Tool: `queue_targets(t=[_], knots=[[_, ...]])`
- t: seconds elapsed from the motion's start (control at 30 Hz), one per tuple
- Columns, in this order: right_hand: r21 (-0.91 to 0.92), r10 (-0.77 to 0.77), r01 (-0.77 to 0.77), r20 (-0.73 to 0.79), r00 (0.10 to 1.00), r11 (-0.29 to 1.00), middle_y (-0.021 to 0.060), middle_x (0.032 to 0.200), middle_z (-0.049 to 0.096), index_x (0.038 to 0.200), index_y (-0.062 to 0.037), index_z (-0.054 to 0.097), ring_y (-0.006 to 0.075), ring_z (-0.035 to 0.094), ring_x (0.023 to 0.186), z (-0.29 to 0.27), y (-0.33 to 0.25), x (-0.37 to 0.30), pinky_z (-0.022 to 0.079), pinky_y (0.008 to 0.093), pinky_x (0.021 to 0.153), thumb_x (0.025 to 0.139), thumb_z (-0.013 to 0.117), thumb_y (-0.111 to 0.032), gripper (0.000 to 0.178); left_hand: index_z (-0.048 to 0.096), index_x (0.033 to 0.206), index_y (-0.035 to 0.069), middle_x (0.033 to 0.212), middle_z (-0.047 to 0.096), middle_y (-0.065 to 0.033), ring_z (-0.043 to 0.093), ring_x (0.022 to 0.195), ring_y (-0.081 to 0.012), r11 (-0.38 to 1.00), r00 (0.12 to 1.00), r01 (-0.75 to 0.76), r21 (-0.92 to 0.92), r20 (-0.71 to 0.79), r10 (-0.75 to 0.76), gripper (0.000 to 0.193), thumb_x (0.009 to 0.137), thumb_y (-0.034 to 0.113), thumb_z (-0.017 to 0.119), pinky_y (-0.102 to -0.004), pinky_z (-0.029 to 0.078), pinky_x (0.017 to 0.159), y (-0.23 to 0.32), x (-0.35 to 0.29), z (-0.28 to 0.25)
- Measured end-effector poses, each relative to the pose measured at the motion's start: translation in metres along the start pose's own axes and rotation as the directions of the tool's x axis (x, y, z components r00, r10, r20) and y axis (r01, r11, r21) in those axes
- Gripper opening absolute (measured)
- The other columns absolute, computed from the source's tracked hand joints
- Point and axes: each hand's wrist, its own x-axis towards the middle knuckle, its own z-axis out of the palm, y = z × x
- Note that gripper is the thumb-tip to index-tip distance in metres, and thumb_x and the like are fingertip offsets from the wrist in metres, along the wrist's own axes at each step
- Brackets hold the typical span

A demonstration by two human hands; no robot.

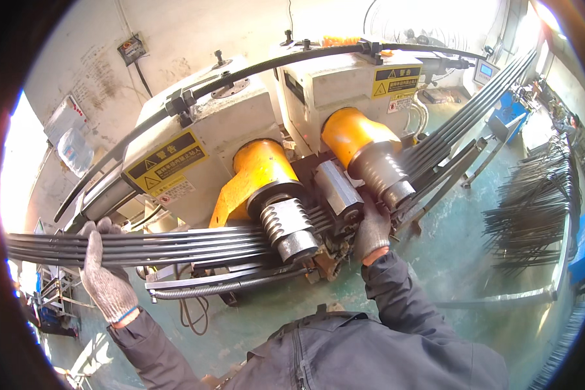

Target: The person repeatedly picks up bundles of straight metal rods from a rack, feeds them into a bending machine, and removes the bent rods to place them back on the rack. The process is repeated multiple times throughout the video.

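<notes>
A bundle of several long dark metal rods [175, 240] runs across the front of a bending machine [208, 136] and rises toward the far right. My left hand [107, 279], in a grey knit glove, is closed around the rods at their left part, thumb in front and fingers over the far side. Also gloved, my right hand [374, 231] reaches in beside the metal block [337, 188] at the middle, next to the rods; its fingertips are mostly hidden. Two orange arms with ribbed rollers, the left roller [289, 227] and the right roller [383, 175], flank the block.
A threaded bar [273, 62] arches over the machine's two white housings. Below the rods runs a rail with a spring [234, 286]. At the right, a rack holds many thin dark rods [533, 201]; a blue box [507, 117] stands farther back. A cable [192, 318] hangs under the machine.
</notes>
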Motion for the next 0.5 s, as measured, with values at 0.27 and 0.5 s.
queue_targets(t=[0.27, 0.5], knots=[[-0.172, -0.177, 0.188, 0.080, 0.981, 0.967, 0.0055, 0.122, 0.078, 0.131, -0.0014, 0.078, 0.0165, 0.075, 0.105, 0.001, 0.007, 0.023, 0.060, 0.0339, 0.087, 0.108, 0.077, -0.023, 0.032, 0.058, 0.155, -0.006, 0.123, 0.080, -0.0215, 0.081, 0.106, -0.0259, 0.997, 0.968, -0.039, 0.071, 0.251, 0.020, 0.048, 0.112, 0.014, 0.067, -0.0392, 0.066, 0.098, 0.050, -0.007, 0.091], [-0.395, -0.256, 0.358, 0.288, 0.923, 0.846, 0.0079, 0.124, 0.077, 0.130, 0.0010, 0.078, 0.0172, 0.074, 0.111, -0.017, 0.004, 0.027, 0.061, 0.0355, 0.090, 0.105, 0.079, -0.017, 0.030, 0.066, 0.143, -0.005, 0.114, 0.083, -0.0222, 0.085, 0.098, -0.0269, 0.962, 0.866, -0.222, 0.157, 0.486, 0.120, 0.042, 0.109, 0.016, 0.079, -0.0402, 0.073, 0.087, 0.061, -0.006, 0.168]])
